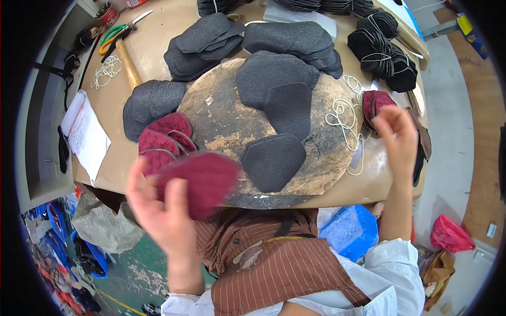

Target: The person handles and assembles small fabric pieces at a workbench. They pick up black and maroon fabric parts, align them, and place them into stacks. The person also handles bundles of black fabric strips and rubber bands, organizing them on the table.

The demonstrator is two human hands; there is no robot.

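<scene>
My left hand [163, 216] grips a maroon quilted fabric piece [205, 184] between thumb and fingers, at the near left edge of the round wooden board [216, 113]. Just beyond it lies a fanned stack of similar maroon pieces [167, 131]. At the right, my right hand [399, 138] is raised with its fingers curled close together, beside a small maroon bundle [375, 104]. Whatever those fingers may hold is hidden. On the board rest dark grey cut pieces [274, 160], some overlapping. White cord [345, 118] lies in loops between the board and my right hand.
Stacks of dark pieces [203, 45] ring the board's far side. Tied black bundles [382, 50] sit at the far right. Scissors [113, 39], a wooden handle [127, 63] and a paper pad [87, 134] lie at left. A blue container [350, 231] stands below the table edge.
</scene>
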